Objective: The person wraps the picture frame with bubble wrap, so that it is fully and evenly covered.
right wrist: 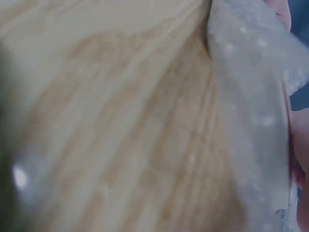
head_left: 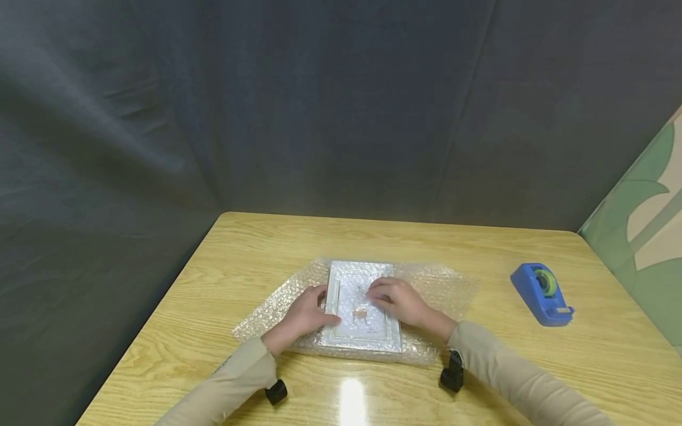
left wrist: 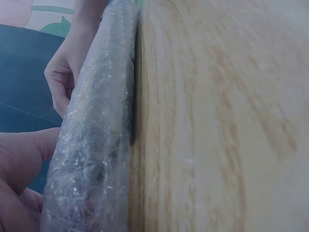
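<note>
A light-coloured picture frame (head_left: 364,341) with a small brown animal figure in it lies flat on a sheet of bubble wrap (head_left: 282,300). Bubbly film also shows over its face. My left hand (head_left: 305,313) grips the frame's left side, thumb on top and fingers along the edge. Over the frame's right half, my right hand (head_left: 401,300) touches the face with bent fingertips close together. Whether film is pinched between them cannot be made out. Wrap (left wrist: 94,130) covers the near edge in the left wrist view, and wrap (right wrist: 246,96) stands up in the right wrist view.
A blue tape dispenser (head_left: 540,296) with a green-yellow roll stands at the right of the wooden table (head_left: 256,242). A dark curtain (head_left: 341,106) hangs behind the table's far edge, and a patterned panel (head_left: 650,236) borders the right.
</note>
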`<state>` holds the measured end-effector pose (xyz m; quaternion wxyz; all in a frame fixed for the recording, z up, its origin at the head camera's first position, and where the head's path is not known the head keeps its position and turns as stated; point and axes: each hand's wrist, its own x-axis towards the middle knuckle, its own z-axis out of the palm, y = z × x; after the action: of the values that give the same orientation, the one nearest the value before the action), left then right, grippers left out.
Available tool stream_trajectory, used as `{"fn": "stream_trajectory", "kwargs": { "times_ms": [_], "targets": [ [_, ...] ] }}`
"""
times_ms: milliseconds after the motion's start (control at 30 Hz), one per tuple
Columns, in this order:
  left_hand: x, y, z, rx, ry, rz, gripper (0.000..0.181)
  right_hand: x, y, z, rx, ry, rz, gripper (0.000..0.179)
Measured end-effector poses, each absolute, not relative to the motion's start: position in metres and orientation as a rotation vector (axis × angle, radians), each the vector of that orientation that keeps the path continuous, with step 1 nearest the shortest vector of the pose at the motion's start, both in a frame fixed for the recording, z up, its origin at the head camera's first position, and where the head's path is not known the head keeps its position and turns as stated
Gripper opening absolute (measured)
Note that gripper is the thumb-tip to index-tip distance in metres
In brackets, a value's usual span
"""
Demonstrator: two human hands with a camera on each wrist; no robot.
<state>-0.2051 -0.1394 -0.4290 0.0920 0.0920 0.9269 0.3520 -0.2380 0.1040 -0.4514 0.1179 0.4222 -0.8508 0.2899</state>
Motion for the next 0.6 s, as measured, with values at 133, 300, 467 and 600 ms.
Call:
{"fn": "stream_trajectory", "kwargs": {
  "times_ms": [133, 300, 467, 600],
  "targets": [
    [-0.204, -0.138, -0.429, 0.256, 2.795, 1.004, 0.085, -0.232, 0.105, -0.444, 1.233, -2.605, 0.796, 0.022],
    [-0.198, -0.133, -0.428, 0.423, 2.973, 0.866, 0.085, -0.227, 0.104, -0.441, 1.238, -2.677, 0.732, 0.043],
    [-0.199, -0.125, -0.426, 0.852, 3.051, 0.581, 0.069, -0.225, 0.103, -0.442, 1.219, -2.660, 0.739, 0.045],
    [-0.207, -0.120, -0.424, 1.053, 2.940, 0.428, 0.064, -0.224, 0.103, -0.442, 1.211, -2.660, 0.765, 0.045]
  ]
}}
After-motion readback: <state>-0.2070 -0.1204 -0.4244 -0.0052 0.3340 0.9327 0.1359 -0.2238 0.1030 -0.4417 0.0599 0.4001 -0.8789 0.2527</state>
